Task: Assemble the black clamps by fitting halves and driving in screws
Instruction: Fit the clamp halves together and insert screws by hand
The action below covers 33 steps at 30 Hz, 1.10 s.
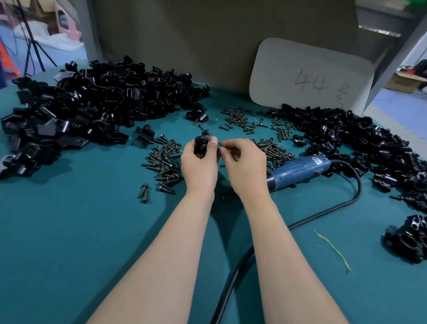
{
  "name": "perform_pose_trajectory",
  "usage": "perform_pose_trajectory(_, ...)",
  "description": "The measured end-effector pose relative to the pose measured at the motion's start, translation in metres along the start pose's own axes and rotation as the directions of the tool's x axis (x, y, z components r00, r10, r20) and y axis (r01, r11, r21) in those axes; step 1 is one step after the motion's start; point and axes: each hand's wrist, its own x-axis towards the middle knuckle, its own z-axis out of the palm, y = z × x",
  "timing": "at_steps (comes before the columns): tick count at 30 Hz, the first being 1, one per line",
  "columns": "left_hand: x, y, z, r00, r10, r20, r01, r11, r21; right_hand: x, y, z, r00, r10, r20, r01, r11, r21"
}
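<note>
Clamp (pixel 201 145): held above the desk (pixel 76 228) centre, my left hand (pixel 199 166) curled round it. Right hand (pixel 245 166), at its 3 o'clock, pinches something small, probably a screw (pixel 220 144). I should start it square in the hole by hand before fetching the driver (pixel 297 170) at 4 o'clock. Forearms reach forward, hands nearly touching.

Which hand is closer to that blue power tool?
Right. The right hand sits left of the blue power tool; the left hand is farther off, gripping a clamp.

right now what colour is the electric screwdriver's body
Blue. The electric screwdriver lies on the table, and the head view shows it best.
</note>
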Motion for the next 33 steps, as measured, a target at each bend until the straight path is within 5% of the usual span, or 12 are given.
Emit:
perform_pose_trajectory(6, 0.0001, -0.0039, 0.0004, 0.984, 0.178, -0.004, -0.175, 0.971, 0.161, 0.0003, 0.0014, 0.0016, 0.996, 0.084, 0.019, -0.085, 0.995, 0.051)
perform_pose_trajectory(13, -0.0045, -0.0075, 0.002, 0.959, 0.279, 0.056, -0.284, 0.928, 0.242, 0.0041, 0.0066, 0.0027, 0.989, 0.135, 0.055, -0.129, 0.986, -0.107)
perform_pose_trajectory(20, 0.0008, -0.0051, -0.0011, 0.978, 0.204, 0.04, -0.208, 0.963, 0.171, 0.0019, 0.0036, -0.0005, 0.979, 0.056, 0.198, -0.03, 0.991, -0.134)
perform_pose_trajectory(27, -0.0027, -0.0033, -0.0001, 0.972, 0.213, 0.1, -0.227, 0.961, 0.159, 0.0057, 0.0061, -0.0005, 0.977, 0.094, 0.192, -0.059, 0.981, -0.184)
perform_pose_trajectory(33, -0.0012, -0.0053, -0.0012, 0.991, 0.124, 0.045, -0.128, 0.985, 0.112, 0.002, 0.005, -0.0012, 0.986, 0.096, 0.137, -0.09, 0.995, -0.05)
